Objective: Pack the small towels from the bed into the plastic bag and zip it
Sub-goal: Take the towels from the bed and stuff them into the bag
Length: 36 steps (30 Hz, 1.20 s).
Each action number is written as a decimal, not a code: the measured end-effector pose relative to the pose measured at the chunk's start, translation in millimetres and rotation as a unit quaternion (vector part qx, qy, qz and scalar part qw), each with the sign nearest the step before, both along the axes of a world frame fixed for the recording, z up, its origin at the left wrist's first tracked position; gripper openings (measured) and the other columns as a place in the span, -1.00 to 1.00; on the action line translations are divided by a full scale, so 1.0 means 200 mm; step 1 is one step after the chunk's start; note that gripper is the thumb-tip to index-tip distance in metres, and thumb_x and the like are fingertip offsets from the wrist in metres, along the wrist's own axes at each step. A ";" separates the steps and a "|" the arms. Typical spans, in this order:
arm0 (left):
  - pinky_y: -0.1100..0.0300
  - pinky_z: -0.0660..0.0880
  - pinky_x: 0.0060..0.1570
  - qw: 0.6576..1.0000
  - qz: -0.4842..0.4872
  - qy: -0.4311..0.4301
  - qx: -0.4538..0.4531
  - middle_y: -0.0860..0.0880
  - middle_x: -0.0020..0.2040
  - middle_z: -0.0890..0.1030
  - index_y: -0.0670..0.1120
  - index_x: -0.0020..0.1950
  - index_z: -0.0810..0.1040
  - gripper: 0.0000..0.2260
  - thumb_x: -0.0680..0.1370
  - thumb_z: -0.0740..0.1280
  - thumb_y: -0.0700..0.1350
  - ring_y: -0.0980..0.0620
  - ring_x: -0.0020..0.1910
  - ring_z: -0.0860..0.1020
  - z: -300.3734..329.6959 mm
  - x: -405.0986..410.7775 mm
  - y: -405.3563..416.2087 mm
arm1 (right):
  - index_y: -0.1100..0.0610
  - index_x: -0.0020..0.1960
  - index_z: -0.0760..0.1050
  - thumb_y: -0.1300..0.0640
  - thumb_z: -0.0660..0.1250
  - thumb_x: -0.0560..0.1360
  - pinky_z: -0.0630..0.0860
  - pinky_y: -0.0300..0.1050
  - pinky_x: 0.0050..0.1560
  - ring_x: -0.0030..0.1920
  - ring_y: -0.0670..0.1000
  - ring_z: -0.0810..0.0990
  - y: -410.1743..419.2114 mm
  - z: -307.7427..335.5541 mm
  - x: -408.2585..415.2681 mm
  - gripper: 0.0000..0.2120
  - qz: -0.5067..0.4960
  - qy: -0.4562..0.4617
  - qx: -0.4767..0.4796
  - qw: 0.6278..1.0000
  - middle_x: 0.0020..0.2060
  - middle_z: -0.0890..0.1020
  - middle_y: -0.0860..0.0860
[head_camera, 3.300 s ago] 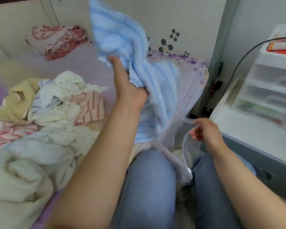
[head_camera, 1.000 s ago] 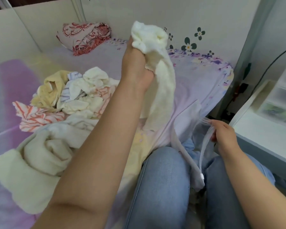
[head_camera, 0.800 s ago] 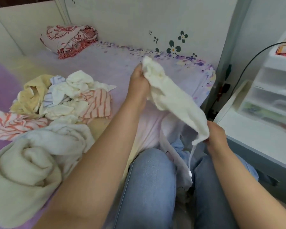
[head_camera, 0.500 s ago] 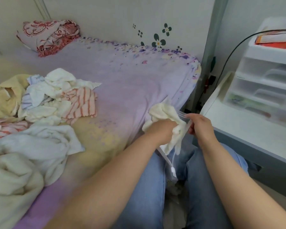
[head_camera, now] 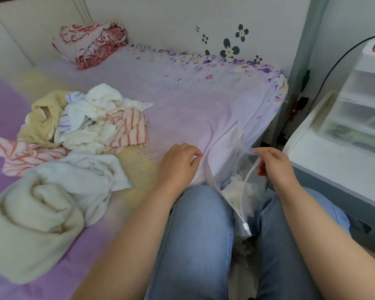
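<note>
**Bag held open between my knees**

My right hand (head_camera: 275,165) pinches the rim of the clear plastic bag (head_camera: 236,148), which hangs between my knees at the bed (head_camera: 193,100) edge, mouth open. A cream towel (head_camera: 236,191) sits inside. My left hand (head_camera: 178,163) is empty, fingers loosely curled over the sheet. The small towels (head_camera: 95,122) lie heaped on the bed to my left.

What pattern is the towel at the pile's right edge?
Orange and white stripes on the towel, in the head view.
</note>
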<state>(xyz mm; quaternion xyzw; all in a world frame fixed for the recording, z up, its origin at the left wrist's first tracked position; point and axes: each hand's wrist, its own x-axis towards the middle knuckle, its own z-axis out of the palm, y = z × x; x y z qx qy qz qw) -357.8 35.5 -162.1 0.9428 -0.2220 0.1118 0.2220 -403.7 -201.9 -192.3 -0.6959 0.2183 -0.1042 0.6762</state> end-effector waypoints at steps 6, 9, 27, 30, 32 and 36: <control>-0.21 -0.03 0.43 0.941 0.284 -0.004 0.183 -0.09 0.47 0.27 0.03 0.39 0.37 -0.54 0.51 0.33 0.04 -0.16 0.49 0.10 0.06 -0.07 0.54 | 0.18 0.06 0.60 0.12 0.25 0.57 0.53 0.02 -0.07 -0.33 0.05 0.52 0.14 -0.03 0.05 -0.80 0.054 -0.001 -0.024 0.998 -0.37 0.51 0.10; -0.19 -0.03 0.43 0.881 0.349 0.143 0.286 -0.11 0.49 0.22 0.02 0.48 0.21 -0.37 0.48 0.32 0.17 -0.17 0.50 0.09 0.11 -0.02 0.72 | 0.16 0.08 0.59 0.11 0.25 0.57 0.52 -0.10 -0.17 -0.32 0.05 0.52 0.19 -0.02 0.04 -0.80 0.060 -0.001 -0.033 0.998 -0.32 0.51 0.09; 0.06 0.44 -0.06 0.938 0.045 0.095 -0.329 -0.07 0.04 0.53 -0.08 0.19 0.32 -0.83 0.61 0.20 -0.13 -0.03 -0.04 0.52 0.40 0.09 0.06 | 0.20 0.03 0.57 0.15 0.20 0.60 0.52 -0.05 -0.17 -0.18 0.16 0.51 0.13 -0.04 0.02 -0.79 0.032 0.003 -0.030 0.999 -0.18 0.53 0.19; 0.01 0.36 0.04 0.981 0.157 0.063 0.094 -0.11 0.19 0.52 -0.06 0.24 0.33 -0.76 0.58 0.18 -0.12 -0.15 0.20 0.43 0.24 0.07 0.12 | 0.21 0.07 0.58 0.15 0.18 0.61 0.54 0.02 -0.13 -0.20 0.17 0.51 0.11 -0.04 0.02 -0.77 0.030 0.007 -0.023 0.999 -0.20 0.53 0.20; -0.13 0.24 0.28 0.939 0.171 0.151 0.259 -0.09 0.42 0.34 -0.02 0.37 0.30 -0.59 0.58 0.16 0.12 -0.18 0.42 0.22 0.19 0.03 0.20 | 0.20 0.11 0.58 0.15 0.19 0.60 0.54 0.02 -0.11 -0.21 0.15 0.52 0.11 -0.04 0.02 -0.77 0.036 0.005 -0.031 0.999 -0.18 0.54 0.21; -0.35 0.16 0.32 0.882 0.200 0.265 0.335 -0.05 0.56 -0.02 0.12 0.55 -0.04 -0.13 0.40 0.35 0.32 -0.30 0.51 0.01 0.15 -0.07 0.41 | 0.19 0.10 0.58 0.15 0.18 0.61 0.55 0.02 -0.13 -0.27 0.11 0.51 0.11 -0.04 0.03 -0.77 0.045 0.004 -0.034 0.998 -0.25 0.53 0.17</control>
